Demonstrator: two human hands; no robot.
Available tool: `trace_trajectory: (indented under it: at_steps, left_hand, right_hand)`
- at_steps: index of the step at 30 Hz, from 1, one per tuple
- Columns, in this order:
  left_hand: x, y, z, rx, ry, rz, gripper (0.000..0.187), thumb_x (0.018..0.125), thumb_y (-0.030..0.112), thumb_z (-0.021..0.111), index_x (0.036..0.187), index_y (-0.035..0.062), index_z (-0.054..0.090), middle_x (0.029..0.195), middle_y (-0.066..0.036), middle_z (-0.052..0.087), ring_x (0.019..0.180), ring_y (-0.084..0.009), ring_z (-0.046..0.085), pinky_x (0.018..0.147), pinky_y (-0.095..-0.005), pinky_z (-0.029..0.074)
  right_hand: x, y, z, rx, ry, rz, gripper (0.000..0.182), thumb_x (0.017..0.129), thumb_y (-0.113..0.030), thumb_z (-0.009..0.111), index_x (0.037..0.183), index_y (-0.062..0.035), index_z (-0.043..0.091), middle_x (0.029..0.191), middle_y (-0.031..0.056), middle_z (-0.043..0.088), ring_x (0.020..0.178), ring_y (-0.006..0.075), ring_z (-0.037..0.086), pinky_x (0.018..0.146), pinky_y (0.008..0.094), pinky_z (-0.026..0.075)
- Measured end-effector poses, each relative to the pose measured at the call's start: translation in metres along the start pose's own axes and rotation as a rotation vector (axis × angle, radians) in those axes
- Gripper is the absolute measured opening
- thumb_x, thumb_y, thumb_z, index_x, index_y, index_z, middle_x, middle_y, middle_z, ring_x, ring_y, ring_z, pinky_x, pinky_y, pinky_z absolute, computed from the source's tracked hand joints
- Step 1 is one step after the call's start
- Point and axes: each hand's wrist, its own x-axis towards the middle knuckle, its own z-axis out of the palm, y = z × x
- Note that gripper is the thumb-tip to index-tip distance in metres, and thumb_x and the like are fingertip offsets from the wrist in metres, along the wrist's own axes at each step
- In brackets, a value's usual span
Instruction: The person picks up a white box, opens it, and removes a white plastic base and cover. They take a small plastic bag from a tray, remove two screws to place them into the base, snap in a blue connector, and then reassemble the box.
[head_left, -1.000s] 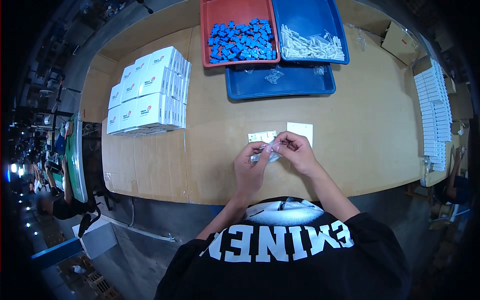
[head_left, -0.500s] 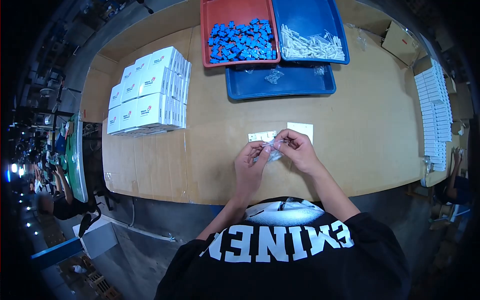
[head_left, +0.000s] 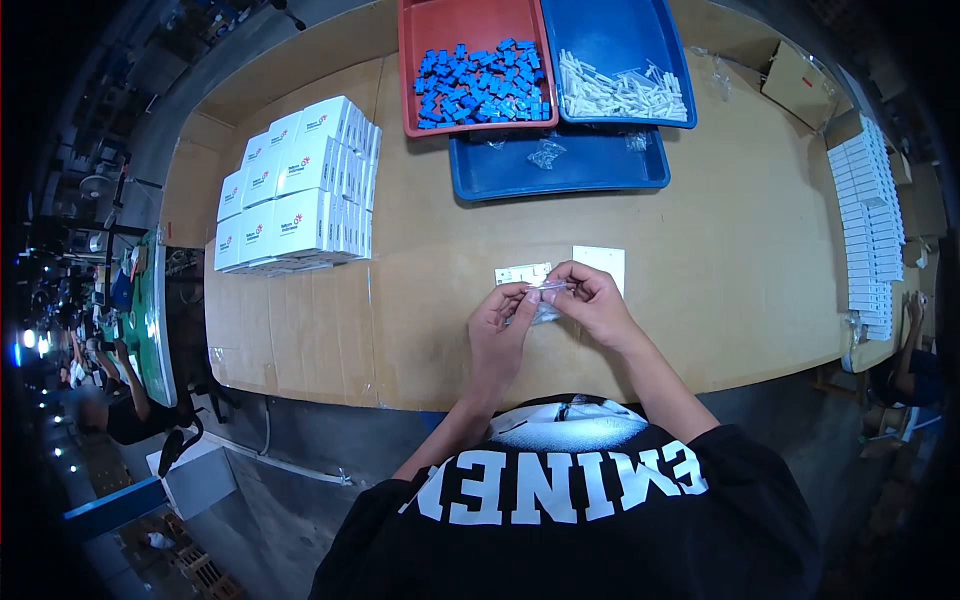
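Observation:
Both hands meet over the cardboard-covered table, pinching a small clear plastic bag (head_left: pixel 546 313) between their fingertips. My left hand (head_left: pixel 499 322) is closed on its left side, and my right hand (head_left: pixel 592 303) is closed on the upper right part. Something whitish shows inside the bag, too small to make out. Just beyond the fingers lies a white printed piece (head_left: pixel 522 273), partly covered by the hands. A flat white card or box (head_left: pixel 603 262) sits behind my right hand, which overlaps its lower edge.
A red tray (head_left: pixel 480 30) of blue connector-like parts and a blue tray (head_left: pixel 610 30) of white sticks rest over another blue tray (head_left: pixel 560 175) holding clear plastic bits. Stacked white boxes (head_left: pixel 302 220) stand left; more white boxes (head_left: pixel 866 230) line the right edge. Other people sit at both sides.
My fingers have shifted slightly on the plastic bag, and its top edge now stretches flatter to the right. The trays and boxes are in the same places.

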Motion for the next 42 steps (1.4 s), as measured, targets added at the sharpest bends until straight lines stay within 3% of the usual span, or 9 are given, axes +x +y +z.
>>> trace_trajectory:
  at_steps: [7, 9, 19, 22, 31, 36, 42]
  left_hand:
    - [0.000, 0.005, 0.001, -0.042, -0.005, -0.010, 0.012, 0.102, 0.005, 0.065, 0.112, -0.0028, 0.065, 0.104, -0.005, 0.069, 0.094, -0.0079, 0.065, 0.085, -0.0218, 0.052]
    - [0.001, 0.002, -0.001, -0.017, -0.022, 0.019, 0.015, 0.103, 0.007, 0.064, 0.115, -0.0021, 0.062, 0.103, -0.005, 0.069, 0.094, -0.0084, 0.065, 0.085, -0.0222, 0.052]
    - [-0.002, 0.003, 0.000, -0.013, -0.028, 0.024, 0.012, 0.102, 0.005, 0.065, 0.112, -0.0024, 0.064, 0.102, -0.004, 0.067, 0.094, -0.0073, 0.063, 0.084, -0.0220, 0.051]
    - [-0.005, 0.003, 0.000, 0.123, -0.029, 0.082, 0.013, 0.102, 0.006, 0.066, 0.112, -0.0024, 0.064, 0.101, -0.003, 0.067, 0.093, -0.0074, 0.063, 0.084, -0.0223, 0.051]
    - [-0.002, -0.001, -0.001, 0.014, -0.045, 0.044, 0.014, 0.102, 0.007, 0.067, 0.112, -0.0021, 0.064, 0.103, -0.005, 0.069, 0.096, -0.0085, 0.064, 0.085, -0.0245, 0.052]
    - [-0.001, 0.004, 0.000, -0.061, -0.007, -0.001, 0.014, 0.103, 0.008, 0.065, 0.113, -0.0018, 0.064, 0.108, -0.006, 0.070, 0.100, -0.0095, 0.065, 0.089, -0.0241, 0.052]
    - [-0.002, 0.001, -0.002, -0.069, -0.045, -0.025, 0.015, 0.102, 0.003, 0.065, 0.116, -0.0026, 0.063, 0.107, -0.006, 0.069, 0.098, -0.0089, 0.065, 0.087, -0.0238, 0.053]
  right_hand:
    - [0.002, 0.003, -0.003, 0.009, 0.001, -0.039, 0.009, 0.098, 0.001, 0.067, 0.107, 0.0012, 0.066, 0.102, 0.0034, 0.068, 0.091, 0.0051, 0.064, 0.079, 0.0211, 0.053]
    - [0.001, 0.000, -0.002, 0.026, 0.012, 0.010, 0.011, 0.095, 0.001, 0.070, 0.106, 0.0014, 0.067, 0.101, 0.0026, 0.066, 0.095, 0.0080, 0.062, 0.085, 0.0245, 0.051]
    - [0.000, 0.000, 0.000, 0.057, 0.011, 0.027, 0.010, 0.095, 0.001, 0.069, 0.104, 0.0015, 0.066, 0.100, 0.0024, 0.065, 0.093, 0.0085, 0.061, 0.083, 0.0246, 0.050]
    - [0.001, 0.003, -0.003, 0.048, -0.037, -0.039, 0.007, 0.098, 0.002, 0.067, 0.104, 0.0010, 0.066, 0.099, 0.0025, 0.068, 0.090, 0.0062, 0.065, 0.079, 0.0223, 0.053]
    - [0.003, -0.002, -0.001, 0.067, -0.075, -0.056, 0.006, 0.097, 0.001, 0.069, 0.103, 0.0017, 0.068, 0.100, 0.0046, 0.070, 0.090, 0.0084, 0.066, 0.080, 0.0236, 0.053]
    - [0.003, 0.003, -0.001, 0.097, 0.045, 0.016, 0.009, 0.095, 0.000, 0.071, 0.104, 0.0015, 0.069, 0.101, 0.0057, 0.071, 0.093, 0.0098, 0.066, 0.085, 0.0247, 0.054]
    - [0.003, 0.004, -0.002, 0.094, -0.016, -0.018, 0.007, 0.095, 0.001, 0.070, 0.103, 0.0006, 0.069, 0.101, 0.0057, 0.071, 0.092, 0.0101, 0.066, 0.085, 0.0253, 0.053]
